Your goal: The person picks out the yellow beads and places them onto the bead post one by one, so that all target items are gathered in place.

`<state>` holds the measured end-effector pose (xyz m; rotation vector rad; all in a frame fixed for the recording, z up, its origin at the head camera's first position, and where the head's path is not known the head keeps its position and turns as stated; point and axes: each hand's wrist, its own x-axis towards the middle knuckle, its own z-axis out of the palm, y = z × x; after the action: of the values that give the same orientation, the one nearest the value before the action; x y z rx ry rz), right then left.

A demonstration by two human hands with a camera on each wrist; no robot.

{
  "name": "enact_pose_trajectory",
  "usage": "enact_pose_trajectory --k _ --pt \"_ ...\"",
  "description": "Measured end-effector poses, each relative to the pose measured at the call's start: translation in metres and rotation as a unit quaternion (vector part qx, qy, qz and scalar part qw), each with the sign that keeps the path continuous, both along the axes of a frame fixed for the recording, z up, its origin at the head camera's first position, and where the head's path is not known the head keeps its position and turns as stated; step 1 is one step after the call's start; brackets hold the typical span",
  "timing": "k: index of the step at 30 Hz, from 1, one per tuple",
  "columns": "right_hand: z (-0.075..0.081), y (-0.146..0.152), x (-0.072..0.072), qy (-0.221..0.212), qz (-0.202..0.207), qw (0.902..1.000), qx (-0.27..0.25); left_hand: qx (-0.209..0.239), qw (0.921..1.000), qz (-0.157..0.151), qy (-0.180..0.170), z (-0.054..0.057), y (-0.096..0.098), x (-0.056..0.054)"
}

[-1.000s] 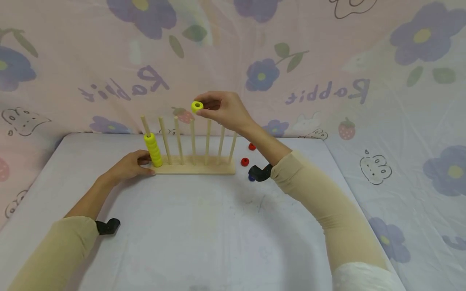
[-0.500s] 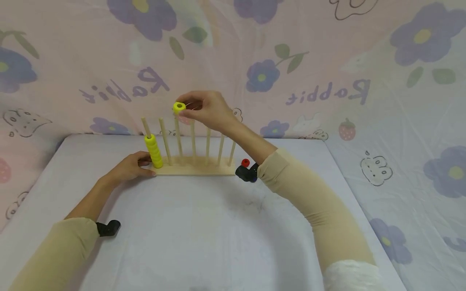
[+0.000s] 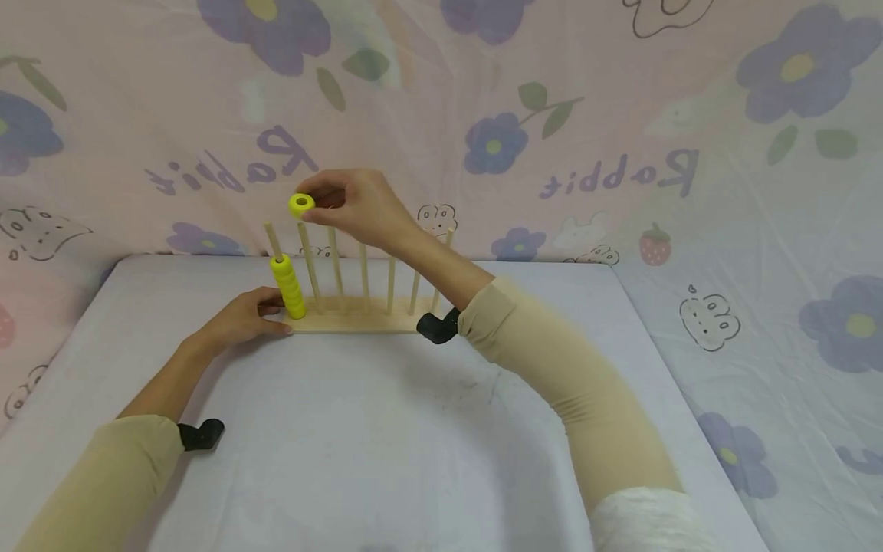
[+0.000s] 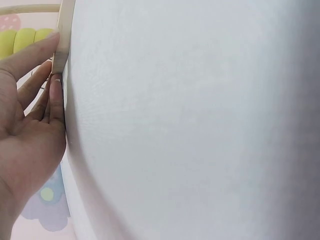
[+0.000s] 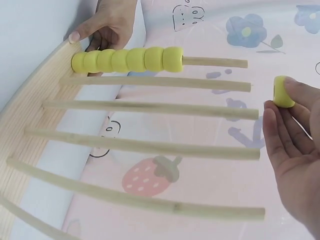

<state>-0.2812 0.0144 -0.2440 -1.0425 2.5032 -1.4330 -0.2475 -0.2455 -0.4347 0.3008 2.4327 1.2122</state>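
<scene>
A wooden peg rack [image 3: 359,323] with several upright pegs stands on the white table. Yellow beads [image 3: 287,287] are stacked on its leftmost peg, whose top sticks out bare. At that end, my left hand [image 3: 243,316] holds the base, thumb at the front edge and fingers behind; the left wrist view shows the thumb and fingertips at the base's corner. Between thumb and fingers, my right hand [image 3: 366,207] pinches a single yellow bead [image 3: 301,205], its hole facing up. This bead is above the second peg from the left, apart from the stack in the right wrist view.
A printed cloth [image 3: 428,92] hangs behind the table [image 3: 359,452] and at its sides. Black wrist-worn pieces [image 3: 201,435] stick out from both sleeves. My right forearm passes in front of the rack's right end and hides part of it.
My right hand has moved left along the peg tops with the yellow bead. The red and blue beads at the right are now hidden behind that arm. My left hand stays at the base.
</scene>
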Motion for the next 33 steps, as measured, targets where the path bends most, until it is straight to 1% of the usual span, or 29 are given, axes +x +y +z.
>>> enact_pose_trajectory --k 2,5,9,17,20,25,33 --pt "-0.001 -0.003 0.000 0.005 0.004 1.0000 -0.005 -0.001 1.0000 -0.001 0.001 -0.001 0.000 0.000" --pt "-0.004 -0.008 0.001 -0.003 0.009 0.9999 -0.007 -0.001 1.0000 -0.002 0.003 -0.002 -0.001 0.000" --pt "-0.008 -0.017 0.001 -0.016 0.008 0.9997 0.014 -0.002 1.0000 -0.004 0.001 -0.003 -0.001 0.001" --pt "-0.007 -0.032 0.000 -0.005 0.008 0.9987 0.049 0.004 1.0000 -0.005 0.006 -0.005 -0.003 0.000" --pt "-0.007 -0.035 -0.001 -0.013 0.006 0.9984 0.056 0.001 1.0000 -0.006 0.008 -0.004 -0.002 -0.001" --pt "-0.008 -0.039 -0.004 -0.012 0.005 0.9978 0.065 0.002 0.9999 -0.005 0.010 -0.004 -0.002 -0.001" --pt "-0.011 -0.043 -0.006 0.006 0.012 0.9952 0.097 0.000 0.9999 -0.007 0.013 -0.005 -0.003 -0.002"
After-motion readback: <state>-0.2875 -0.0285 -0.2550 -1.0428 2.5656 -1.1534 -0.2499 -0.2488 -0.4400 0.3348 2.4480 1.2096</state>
